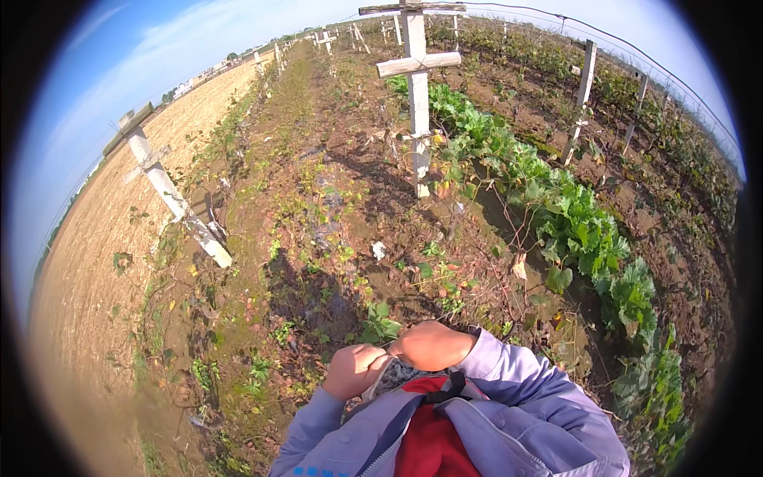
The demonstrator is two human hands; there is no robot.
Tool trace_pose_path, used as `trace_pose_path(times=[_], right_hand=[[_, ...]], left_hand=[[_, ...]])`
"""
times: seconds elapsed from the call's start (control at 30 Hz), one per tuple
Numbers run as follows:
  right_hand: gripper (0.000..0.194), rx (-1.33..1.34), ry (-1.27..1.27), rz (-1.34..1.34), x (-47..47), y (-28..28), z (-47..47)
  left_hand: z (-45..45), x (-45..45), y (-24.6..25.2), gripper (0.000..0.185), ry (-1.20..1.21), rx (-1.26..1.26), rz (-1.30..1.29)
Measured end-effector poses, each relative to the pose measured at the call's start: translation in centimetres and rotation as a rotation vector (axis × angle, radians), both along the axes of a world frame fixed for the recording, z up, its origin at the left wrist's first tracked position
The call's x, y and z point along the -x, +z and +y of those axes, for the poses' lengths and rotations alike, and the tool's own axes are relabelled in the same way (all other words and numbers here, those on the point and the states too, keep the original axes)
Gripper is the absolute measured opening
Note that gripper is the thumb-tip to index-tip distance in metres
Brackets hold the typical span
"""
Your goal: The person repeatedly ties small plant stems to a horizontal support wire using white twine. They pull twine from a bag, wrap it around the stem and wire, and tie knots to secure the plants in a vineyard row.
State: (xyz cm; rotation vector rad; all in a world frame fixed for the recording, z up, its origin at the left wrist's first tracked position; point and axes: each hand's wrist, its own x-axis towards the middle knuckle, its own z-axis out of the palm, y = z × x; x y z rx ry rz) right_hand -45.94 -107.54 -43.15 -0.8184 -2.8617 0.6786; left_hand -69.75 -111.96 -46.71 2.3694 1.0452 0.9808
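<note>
My left hand (pixel 356 369) and my right hand (pixel 432 346) are close together in front of my body, at the bottom middle of the view. Their fingers are curled in around a thin stem or strand at the edge of a grey, textured cloth-like thing (pixel 400 374); what exactly each one grips is hidden. A green leafy plant (pixel 380 325) stands or hangs just beyond the fingertips. Below the hands are the open light-purple jacket (pixel 512 429), a black buckle strap and a red garment (pixel 432 441).
A white post with crosspieces (pixel 419 119) rises ahead, and another post (pixel 179 203) leans at the left. A row of leafy green vegetables (pixel 578 226) runs along the right, beside vines on posts and wires. Dry straw-coloured field (pixel 101 250) lies far left.
</note>
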Motion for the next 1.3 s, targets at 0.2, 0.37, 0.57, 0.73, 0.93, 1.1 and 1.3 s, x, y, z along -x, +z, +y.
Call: trace_pose_path(times=[0.2, 0.37, 0.57, 0.73, 0.93, 1.1, 1.3], right_hand=[[0.032, 1.202, 0.046, 0.692, -0.8, 1.3, 1.0], [0.029, -0.097, -0.355, 0.448, 0.5, 0.9, 0.8], [0.030, 0.583, 0.275, 0.464, -1.4, 1.5, 0.3], [0.032, 1.132, -0.051, 0.869, 0.3, 3.1, 0.2], [0.023, -0.310, -0.461, 0.370, -0.2, 3.4, -0.1], [0.022, 0.116, 0.075, 0.196, -2.1, 4.6, -1.1], [0.026, 0.954, 0.012, 0.828, 0.2, 5.6, -0.4]], left_hand=[[0.2, -0.4, -2.3, 0.036, -0.118, 0.339, -0.438], [-0.9, -1.9, -1.2, 0.029, -0.031, 0.343, -0.166], [-0.3, 0.2, 1.2, 0.035, -0.091, 0.144, -0.094], [0.4, -3.8, -3.5, 0.042, -0.226, 0.635, -0.697], [-0.1, -2.9, -1.0, 0.044, -0.051, 0.356, -0.227], [-0.5, 2.4, 6.5, 0.031, 0.041, -0.022, -0.019], [0.0, -1.0, 4.0, 0.027, 0.067, 0.113, -0.381]])
